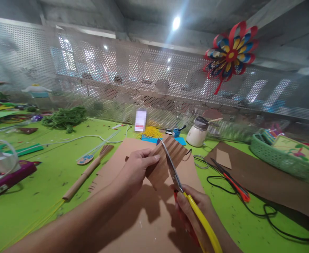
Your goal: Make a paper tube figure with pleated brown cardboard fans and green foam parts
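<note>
My left hand [141, 167] pinches a brown striped piece of card [177, 150] by its left side, thumb on top, raised above a large tan sheet of paper [143, 225]. In my right hand [193, 205] is a pair of scissors [203, 221] with one yellow and one red handle. The scissor blades lie across the card, pointing up and away from me. Whether the blades are fully closed is hard to make out. Part of the red handle is hidden by my right fingers.
A rolled paper stick with a fringed end [84, 175] lies left, near a purple power strip [12, 179]. Rightward are a red utility knife [236, 186], black cord [251, 211], dark brown sheet [283, 186] and green basket [281, 154]. A cream jar [197, 133] stands behind.
</note>
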Action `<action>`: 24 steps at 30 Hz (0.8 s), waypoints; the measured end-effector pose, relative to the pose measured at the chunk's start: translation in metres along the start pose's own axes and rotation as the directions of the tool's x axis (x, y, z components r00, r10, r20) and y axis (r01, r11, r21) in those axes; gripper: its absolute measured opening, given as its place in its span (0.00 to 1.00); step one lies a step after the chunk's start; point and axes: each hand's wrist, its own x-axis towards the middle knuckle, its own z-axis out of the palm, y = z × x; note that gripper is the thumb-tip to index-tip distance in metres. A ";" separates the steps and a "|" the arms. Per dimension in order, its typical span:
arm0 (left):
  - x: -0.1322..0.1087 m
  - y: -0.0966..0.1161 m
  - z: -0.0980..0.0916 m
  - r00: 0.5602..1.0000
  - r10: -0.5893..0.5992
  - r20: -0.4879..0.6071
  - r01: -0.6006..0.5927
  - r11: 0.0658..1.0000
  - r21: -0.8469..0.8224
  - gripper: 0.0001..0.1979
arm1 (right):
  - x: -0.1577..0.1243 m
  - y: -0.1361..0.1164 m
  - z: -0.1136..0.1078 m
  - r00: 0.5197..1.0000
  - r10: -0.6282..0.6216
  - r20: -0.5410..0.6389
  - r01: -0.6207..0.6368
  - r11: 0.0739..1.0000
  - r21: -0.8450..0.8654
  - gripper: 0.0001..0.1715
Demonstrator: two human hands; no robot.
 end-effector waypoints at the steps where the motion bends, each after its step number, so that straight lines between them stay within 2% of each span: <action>1: 0.000 -0.001 0.000 1.000 -0.007 0.007 0.007 1.000 0.002 0.08 | 0.000 0.000 0.000 1.000 -0.004 0.005 0.004 1.000 0.005 0.32; 7: -0.003 -0.005 0.004 0.999 0.002 0.042 -0.003 1.000 0.007 0.07 | 0.001 -0.001 0.000 1.000 -0.020 -0.004 0.020 1.000 0.011 0.31; 19: -0.003 -0.009 0.003 0.998 -0.001 0.064 0.000 1.000 0.023 0.06 | 0.001 0.002 0.001 0.999 0.033 0.000 -0.033 0.998 0.062 0.33; 24: -0.001 -0.009 0.002 0.999 0.019 0.041 -0.021 0.999 0.038 0.06 | 0.001 0.001 0.003 1.000 0.028 0.000 -0.028 0.995 0.091 0.33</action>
